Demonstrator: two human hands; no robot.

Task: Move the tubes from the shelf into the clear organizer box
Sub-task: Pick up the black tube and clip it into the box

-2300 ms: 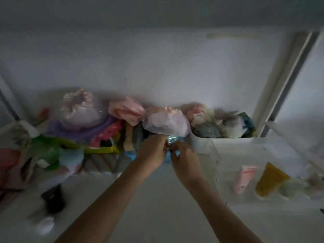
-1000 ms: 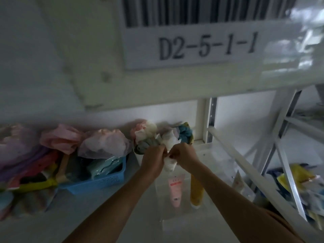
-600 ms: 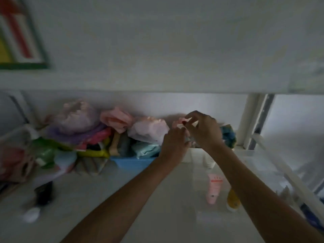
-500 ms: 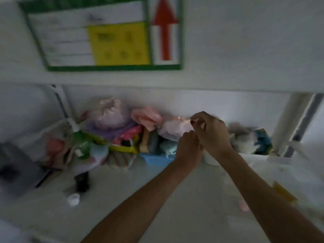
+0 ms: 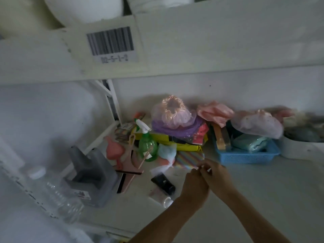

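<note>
A black tube [image 5: 163,183] lies on the white shelf [image 5: 245,199], with a pale pink tube with a white cap [image 5: 159,197] just in front of it. My left hand [image 5: 195,185] and my right hand [image 5: 216,175] are pressed together just right of these tubes, fingers curled and pinched against each other. No tube shows in either hand. The hands hover in front of a rainbow-striped packet [image 5: 190,159]. The clear organizer box is out of view.
A blue basket [image 5: 245,156] with packets stands at the back right, beside a white tub [image 5: 298,149]. A green spray bottle [image 5: 147,146], shower caps, pink items, a grey holder [image 5: 91,174] and a clear bottle [image 5: 57,195] crowd the left.
The view has swung left, away from the clear box and its pink and yellow tubes. My hands, still held together, came down from the back row to just above the shelf near the black tube.
</note>
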